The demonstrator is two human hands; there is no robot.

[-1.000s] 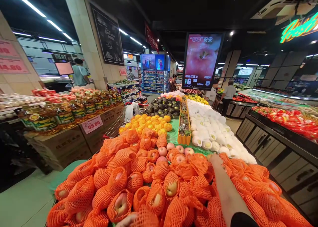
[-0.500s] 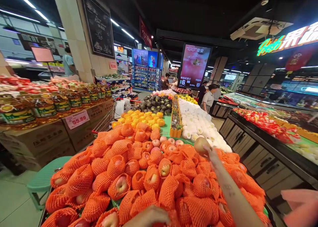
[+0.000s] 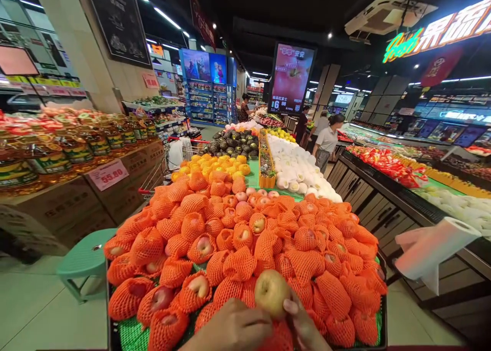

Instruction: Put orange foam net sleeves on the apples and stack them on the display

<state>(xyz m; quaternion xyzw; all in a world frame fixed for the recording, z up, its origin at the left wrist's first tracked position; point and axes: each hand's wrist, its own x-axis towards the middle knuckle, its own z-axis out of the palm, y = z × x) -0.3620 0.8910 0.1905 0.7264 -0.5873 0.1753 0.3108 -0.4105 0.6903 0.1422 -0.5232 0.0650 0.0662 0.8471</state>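
Both hands met at the bottom edge of the view around one bare apple (image 3: 271,292). Left hand (image 3: 233,328) lay curled against its lower left side, fingers closed toward the fruit and touching it; right hand (image 3: 303,325) pressed in from the lower right, a fingertip on the skin near the base. Between them the apple was pinched upright, sitting just above the knuckles and just over the near rim of the crate (image 3: 113,335). It was round, with no real long axis, so neither side offered a better grip; the two hands were about equally near, one on each flank.

Straight ahead and slightly below the fruit spread the netted apples (image 3: 238,264), packed touching one another in orange foam sleeves. Beyond them a few unwrapped apples (image 3: 261,193) lay at the far end of the heap, then oranges (image 3: 215,167) and white-wrapped fruit (image 3: 295,169). To the right, apart from the crate, hung a bag roll (image 3: 433,248). A green stool (image 3: 86,261) stood by the crate's left corner, and further off a person in a white shirt (image 3: 327,141) bent at another counter
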